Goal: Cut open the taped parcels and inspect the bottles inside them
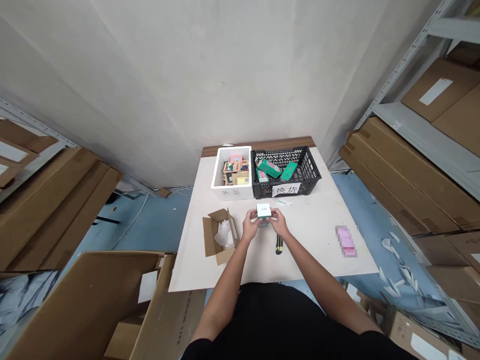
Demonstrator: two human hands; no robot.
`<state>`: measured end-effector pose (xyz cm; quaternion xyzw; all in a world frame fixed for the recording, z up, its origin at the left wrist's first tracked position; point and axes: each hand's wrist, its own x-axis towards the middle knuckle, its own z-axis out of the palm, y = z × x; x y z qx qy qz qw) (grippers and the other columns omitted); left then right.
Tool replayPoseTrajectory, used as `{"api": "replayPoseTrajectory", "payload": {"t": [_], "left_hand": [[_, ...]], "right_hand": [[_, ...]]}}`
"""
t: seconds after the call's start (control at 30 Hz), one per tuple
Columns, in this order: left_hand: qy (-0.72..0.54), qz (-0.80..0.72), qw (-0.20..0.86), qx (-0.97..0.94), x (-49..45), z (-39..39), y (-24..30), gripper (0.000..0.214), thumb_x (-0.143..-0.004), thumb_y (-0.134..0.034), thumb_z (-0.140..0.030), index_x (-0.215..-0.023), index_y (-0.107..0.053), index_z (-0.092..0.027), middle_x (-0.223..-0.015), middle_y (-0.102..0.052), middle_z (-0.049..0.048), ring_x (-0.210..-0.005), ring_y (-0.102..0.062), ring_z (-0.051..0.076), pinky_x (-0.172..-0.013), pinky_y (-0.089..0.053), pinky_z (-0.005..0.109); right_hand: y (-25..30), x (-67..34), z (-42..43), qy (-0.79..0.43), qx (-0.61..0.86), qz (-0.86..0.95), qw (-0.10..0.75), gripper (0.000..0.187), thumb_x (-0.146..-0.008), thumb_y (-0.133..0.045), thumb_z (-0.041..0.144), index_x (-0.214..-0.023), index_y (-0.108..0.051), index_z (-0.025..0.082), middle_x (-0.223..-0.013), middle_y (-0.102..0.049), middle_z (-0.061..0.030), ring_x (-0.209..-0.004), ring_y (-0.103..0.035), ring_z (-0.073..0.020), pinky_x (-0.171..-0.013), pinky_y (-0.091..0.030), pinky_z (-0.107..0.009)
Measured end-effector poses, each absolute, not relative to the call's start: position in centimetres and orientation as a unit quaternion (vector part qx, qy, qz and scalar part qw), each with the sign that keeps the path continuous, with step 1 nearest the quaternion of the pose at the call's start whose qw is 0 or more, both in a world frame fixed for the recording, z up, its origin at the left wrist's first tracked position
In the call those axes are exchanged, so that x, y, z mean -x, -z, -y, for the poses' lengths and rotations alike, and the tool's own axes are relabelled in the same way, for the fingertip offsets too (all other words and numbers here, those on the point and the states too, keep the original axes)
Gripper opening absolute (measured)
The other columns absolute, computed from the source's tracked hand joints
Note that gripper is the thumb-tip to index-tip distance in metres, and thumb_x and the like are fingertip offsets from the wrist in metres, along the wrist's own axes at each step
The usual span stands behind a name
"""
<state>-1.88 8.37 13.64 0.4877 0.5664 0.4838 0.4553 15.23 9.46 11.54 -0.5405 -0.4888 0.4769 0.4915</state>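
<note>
Between my hands is a small white-topped box (264, 210) with green sides and red print on its top. My left hand (250, 225) grips its left side, and my right hand (278, 222) grips its right side. A yellow and black utility knife (279, 245) lies on the table just below my right hand, partly hidden by the wrist. Left of my left hand, an open cardboard box (210, 237) holds crumpled white packing material (224, 234). A small white strip (284, 202) lies beyond my right hand.
At the table's back stand a white foam bin (233, 193) of small boxes and a black plastic crate (307, 185) with green boxes. A blurred pink item (346, 242) lies on the right. Shelves with cartons flank the table (318, 250); a big open carton (112, 260) stands left.
</note>
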Motion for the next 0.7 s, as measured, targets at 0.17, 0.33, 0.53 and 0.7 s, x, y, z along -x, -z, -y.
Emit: {"api": "replayPoseTrajectory", "payload": {"t": [0.17, 0.33, 0.53, 0.7], "left_hand": [[-0.512, -0.482, 0.442, -0.557, -1.6, -16.3, -20.8, 0.048, -0.084, -0.076, -0.021, -0.128, -0.06, -0.023, -0.131, -0.072, 0.0119, -0.121, -0.07, 0.025, -0.108, -0.055, 0.045], [-0.529, -0.394, 0.459, -0.595, -8.6, -24.6, -26.4, 0.062, -0.09, -0.072, -0.023, -0.148, -0.051, -0.024, -0.147, -0.064, 0.0139, -0.135, -0.062, 0.027, -0.118, -0.049, 0.048], [-0.466, -0.326, 0.548, -0.613, -14.7, -30.5, -29.7, 0.086, -0.092, -0.059, -0.014, -0.169, -0.025, -0.028, -0.172, -0.038, 0.0117, -0.162, -0.028, 0.019, -0.131, -0.025, 0.042], [-0.444, -0.337, 0.523, -0.645, -13.5, -31.0, -30.2, 0.092, -0.088, -0.059, -0.013, -0.171, -0.023, -0.029, -0.176, -0.028, 0.0084, -0.164, -0.022, 0.022, -0.131, -0.023, 0.04]], "right_hand": [[-17.9, -18.5, -16.0, -0.373, 0.52, 0.514, 0.571, 0.048, -0.079, -0.072, 0.035, -0.125, -0.067, 0.022, -0.132, -0.07, -0.0139, -0.11, -0.071, -0.0272, -0.099, -0.06, -0.047], [-24.0, -24.9, -23.3, -0.253, 0.526, 0.546, 0.602, 0.056, -0.084, -0.068, 0.033, -0.139, -0.066, 0.022, -0.138, -0.067, -0.0137, -0.118, -0.068, -0.0272, -0.107, -0.057, -0.046], [-26.9, -32.9, -28.6, -0.185, 0.59, 0.536, 0.575, 0.071, -0.085, -0.063, 0.032, -0.154, -0.056, 0.019, -0.149, -0.064, -0.0123, -0.141, -0.057, -0.0289, -0.124, -0.041, -0.05], [-25.3, -35.6, -27.1, -0.192, 0.644, 0.461, 0.58, 0.078, -0.083, -0.064, 0.034, -0.158, -0.049, 0.018, -0.16, -0.054, -0.0148, -0.148, -0.05, -0.0315, -0.125, -0.038, -0.053]]}}
